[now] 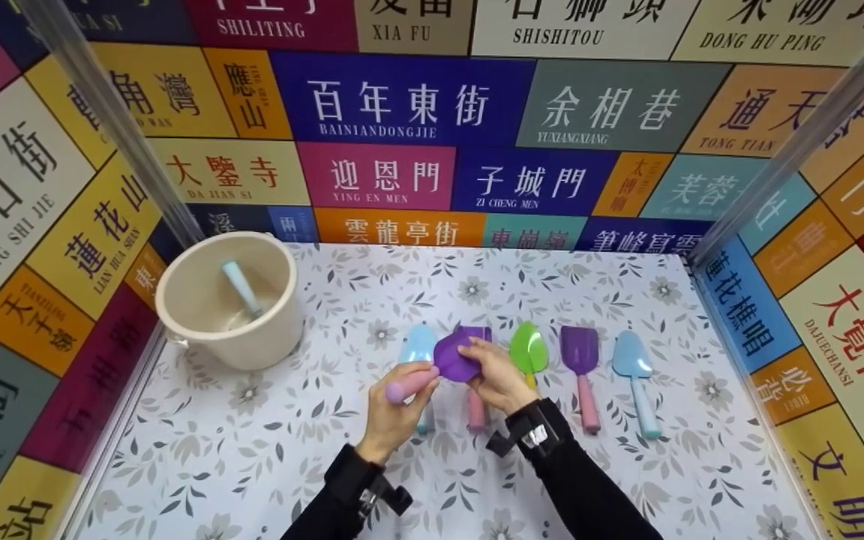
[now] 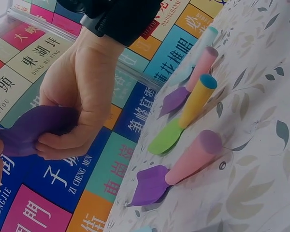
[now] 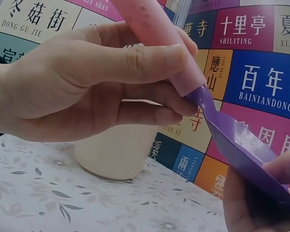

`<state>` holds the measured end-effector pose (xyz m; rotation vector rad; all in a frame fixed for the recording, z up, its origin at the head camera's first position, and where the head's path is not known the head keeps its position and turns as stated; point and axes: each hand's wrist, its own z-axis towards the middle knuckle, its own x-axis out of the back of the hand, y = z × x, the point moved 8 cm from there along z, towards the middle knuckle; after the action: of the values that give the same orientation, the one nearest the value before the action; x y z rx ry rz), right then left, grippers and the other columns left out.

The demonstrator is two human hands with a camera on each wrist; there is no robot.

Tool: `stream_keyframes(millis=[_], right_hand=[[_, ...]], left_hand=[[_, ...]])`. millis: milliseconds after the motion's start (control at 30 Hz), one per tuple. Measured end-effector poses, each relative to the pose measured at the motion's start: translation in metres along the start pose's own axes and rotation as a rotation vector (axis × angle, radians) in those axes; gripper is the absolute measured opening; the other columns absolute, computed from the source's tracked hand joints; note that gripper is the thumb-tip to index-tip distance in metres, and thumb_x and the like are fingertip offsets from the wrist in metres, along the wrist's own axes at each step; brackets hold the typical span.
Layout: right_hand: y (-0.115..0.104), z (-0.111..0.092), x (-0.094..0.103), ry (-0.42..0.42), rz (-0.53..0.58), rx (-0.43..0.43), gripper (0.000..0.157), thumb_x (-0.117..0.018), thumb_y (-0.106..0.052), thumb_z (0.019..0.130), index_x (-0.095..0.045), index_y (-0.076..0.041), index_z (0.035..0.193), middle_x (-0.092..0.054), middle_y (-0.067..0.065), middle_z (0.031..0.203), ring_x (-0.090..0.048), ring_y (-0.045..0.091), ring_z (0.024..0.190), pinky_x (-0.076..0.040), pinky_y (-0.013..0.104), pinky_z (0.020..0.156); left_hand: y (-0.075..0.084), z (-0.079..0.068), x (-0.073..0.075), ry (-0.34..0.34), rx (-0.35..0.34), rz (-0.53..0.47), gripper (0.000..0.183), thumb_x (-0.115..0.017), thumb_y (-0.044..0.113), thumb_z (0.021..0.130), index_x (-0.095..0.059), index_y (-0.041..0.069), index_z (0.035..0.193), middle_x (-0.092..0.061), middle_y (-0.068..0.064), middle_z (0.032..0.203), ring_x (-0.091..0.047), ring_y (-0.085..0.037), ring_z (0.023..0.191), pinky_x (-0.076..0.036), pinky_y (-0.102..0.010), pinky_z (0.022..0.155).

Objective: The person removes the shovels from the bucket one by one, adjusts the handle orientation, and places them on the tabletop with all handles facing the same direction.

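Observation:
Between both hands, raised over the table, is a toy shovel (image 3: 227, 140) with a purple blade and a pink handle. My left hand (image 1: 394, 412) grips the handle, which points toward the head camera. With thumb and fingers, my right hand (image 1: 503, 379) pinches the far part of the purple blade. Below the hands lie a light blue toy shovel (image 1: 421, 341) and another purple one with a pink handle (image 1: 476, 414), both partly hidden in the head view. Just right of them is a green shovel (image 1: 528, 346) with a yellow handle (image 2: 197, 101).
Farther right lie a purple shovel (image 1: 580, 349) and a light blue one (image 1: 633, 357). A cream bucket (image 1: 267, 349) stands at the back left, with a light blue handle (image 1: 238, 283) inside it. Sign-printed walls (image 1: 409, 97) enclose the flowered tabletop (image 1: 252, 457) at the back and sides.

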<state>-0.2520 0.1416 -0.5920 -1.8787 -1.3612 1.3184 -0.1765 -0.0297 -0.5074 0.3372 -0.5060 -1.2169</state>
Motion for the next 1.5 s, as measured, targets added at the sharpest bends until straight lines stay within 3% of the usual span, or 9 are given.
stream_keyframes(millis=[133,367,667,867,1067,1233,1500], right_hand=[[-0.009,-0.004,0.002,-0.005,-0.032,0.051,0.045,-0.048,0.000,0.107,-0.039,0.013,0.149,-0.068,0.014,0.124,-0.073,0.012,0.097,-0.062,0.024,0.091],[-0.035,-0.015,0.025,0.072,-0.076,0.163,0.038,-0.046,0.003,0.107,-0.043,0.014,0.143,-0.071,0.007,0.106,-0.074,0.011,0.088,-0.063,0.023,0.083],[-0.059,-0.030,0.052,0.184,-0.170,0.258,0.022,-0.050,0.004,0.107,-0.051,0.010,0.128,-0.068,0.001,0.094,-0.069,0.008,0.077,-0.061,0.021,0.073],[-0.066,-0.036,0.051,0.229,-0.316,0.340,0.019,-0.051,0.006,0.105,-0.055,0.013,0.123,-0.066,0.003,0.091,-0.066,0.007,0.073,-0.058,0.020,0.068],[-0.073,-0.042,0.051,0.286,-0.496,0.408,0.019,-0.057,0.004,0.104,-0.061,0.011,0.121,-0.069,0.005,0.093,-0.064,0.006,0.074,-0.056,0.020,0.067],[-0.076,-0.046,0.049,0.289,-0.546,0.442,0.019,-0.058,0.002,0.104,-0.062,0.011,0.120,-0.068,0.009,0.097,-0.062,0.007,0.075,-0.054,0.019,0.067],[-0.073,-0.046,0.043,0.288,-0.587,0.441,0.020,-0.058,0.001,0.104,-0.063,0.009,0.121,-0.071,0.016,0.105,-0.065,0.008,0.079,-0.055,0.020,0.070]], left_hand=[[0.001,0.002,0.001,-0.054,0.008,0.049,0.034,-0.089,-0.009,0.073,-0.082,0.002,0.104,-0.080,-0.010,0.101,-0.078,-0.027,0.090,-0.061,-0.021,0.091],[-0.006,-0.002,0.018,-0.146,0.115,0.031,0.044,-0.091,-0.001,0.076,-0.073,0.000,0.116,-0.080,-0.013,0.106,-0.078,-0.028,0.095,-0.060,-0.021,0.091],[-0.005,-0.001,0.034,-0.293,0.104,0.024,0.060,-0.092,0.022,0.080,-0.067,-0.004,0.129,-0.077,-0.016,0.120,-0.074,-0.031,0.102,-0.063,-0.035,0.088],[0.001,0.003,0.036,-0.319,0.077,0.057,0.055,-0.089,0.017,0.081,-0.068,-0.002,0.128,-0.076,-0.018,0.118,-0.073,-0.030,0.099,-0.064,-0.037,0.085],[0.009,0.008,0.033,-0.349,0.037,0.135,0.050,-0.089,0.009,0.078,-0.070,-0.005,0.122,-0.077,-0.017,0.113,-0.074,-0.028,0.099,-0.064,-0.038,0.085],[0.012,0.009,0.025,-0.369,0.001,0.233,0.051,-0.091,0.010,0.078,-0.070,-0.006,0.121,-0.076,-0.017,0.113,-0.074,-0.030,0.103,-0.064,-0.039,0.091],[0.015,0.008,-0.005,-0.438,-0.008,0.365,0.052,-0.093,0.018,0.079,-0.070,-0.001,0.121,-0.075,-0.012,0.108,-0.072,-0.026,0.098,-0.063,-0.033,0.086]])
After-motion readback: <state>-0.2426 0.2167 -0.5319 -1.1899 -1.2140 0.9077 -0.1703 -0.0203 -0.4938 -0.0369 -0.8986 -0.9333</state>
